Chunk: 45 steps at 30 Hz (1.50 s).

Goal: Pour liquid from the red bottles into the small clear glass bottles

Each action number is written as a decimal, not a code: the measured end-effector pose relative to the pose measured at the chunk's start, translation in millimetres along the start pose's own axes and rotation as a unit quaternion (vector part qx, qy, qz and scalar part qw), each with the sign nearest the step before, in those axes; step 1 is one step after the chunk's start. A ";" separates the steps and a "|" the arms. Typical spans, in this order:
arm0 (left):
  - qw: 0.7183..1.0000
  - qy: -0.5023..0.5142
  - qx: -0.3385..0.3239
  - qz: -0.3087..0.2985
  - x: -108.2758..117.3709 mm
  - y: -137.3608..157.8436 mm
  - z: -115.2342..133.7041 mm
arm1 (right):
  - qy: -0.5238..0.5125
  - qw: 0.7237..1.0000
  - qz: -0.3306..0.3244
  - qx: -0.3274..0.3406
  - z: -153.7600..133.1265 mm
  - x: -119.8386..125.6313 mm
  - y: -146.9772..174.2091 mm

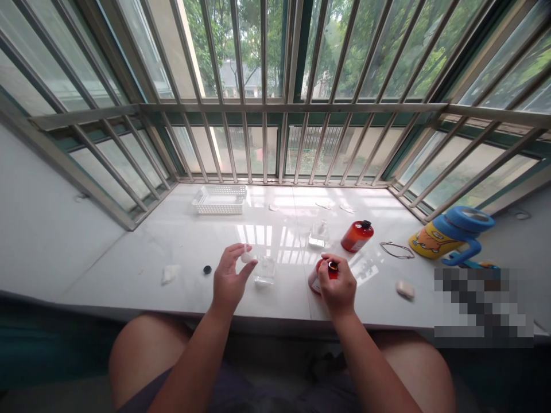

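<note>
Between the thumb and fingers of my left hand [230, 275] is a small clear stopper-like piece [247, 256], with a rounded bottom and narrow top. Just right of it, a clear square glass bottle [265, 272] stands on the white sill. My right hand [338, 285] is closed around the upper part of an amber-red bottle [315, 277], whose dark neck opening shows between the fingers. A small black cap [207, 269] lies left of my left hand. Farther back are a second clear square bottle [319, 235] and a second amber-red bottle [357, 236] with a black cap.
A white perforated basket [220, 200] stands at the back left of the marble sill [172, 246]. A crumpled tissue [170, 274] lies left. To the right are a thin cord loop [396, 250], a beige block [405, 289] and a blue-and-yellow flask [439, 235]. Metal bars rise behind.
</note>
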<state>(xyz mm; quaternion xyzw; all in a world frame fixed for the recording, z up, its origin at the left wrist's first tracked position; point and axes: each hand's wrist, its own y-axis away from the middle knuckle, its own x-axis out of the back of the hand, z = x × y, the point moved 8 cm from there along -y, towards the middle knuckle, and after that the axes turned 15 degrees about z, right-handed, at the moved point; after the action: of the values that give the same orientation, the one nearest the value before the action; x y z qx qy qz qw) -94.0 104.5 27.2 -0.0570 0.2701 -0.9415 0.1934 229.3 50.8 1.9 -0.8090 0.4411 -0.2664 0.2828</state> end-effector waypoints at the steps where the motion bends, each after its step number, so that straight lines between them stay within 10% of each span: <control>1: 0.999 -0.031 -0.036 0.005 9.7 -5.6 6.2 | -0.002 1.000 0.001 0.000 -0.1 0.1 -0.1; 8: 0.891 -0.374 -0.242 -0.085 78.1 -33.0 -15.0 | -0.005 1.000 0.000 -0.003 0.2 -0.4 -0.6; 15: 0.820 -0.535 -0.181 -0.089 172.6 -46.6 -102.5 | -0.009 1.000 -0.002 -0.002 -2.4 -0.4 -1.9; 22: 0.818 -0.552 -0.097 -0.126 195.3 -33.1 -158.5 | -0.006 1.000 -0.001 -0.005 -1.3 0.0 -1.0; 28: 0.871 -0.470 -0.126 -0.067 163.5 -30.4 -111.4 | -0.001 1.000 -0.006 -0.007 -0.9 -3.5 -0.4; 34: 0.929 -0.307 -0.137 -0.158 58.2 -1.3 -53.9 | -0.012 1.000 -0.024 -0.015 -7.1 -18.1 4.0; 39: 0.941 -0.206 -0.052 -0.262 -15.6 17.7 -51.3 | -0.042 0.996 -0.072 -0.039 -11.9 -35.7 11.1; 45: 0.958 -0.122 0.070 -0.250 -43.4 18.8 -70.8 | -0.069 0.989 -0.126 -0.043 -16.7 -47.8 16.6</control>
<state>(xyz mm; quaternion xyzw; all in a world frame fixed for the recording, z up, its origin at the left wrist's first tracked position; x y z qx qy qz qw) -62.8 141.3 -42.9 -0.2234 0.1555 -0.9622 -0.0128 186.2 80.9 -6.6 -0.8859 0.3265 -0.2240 0.2418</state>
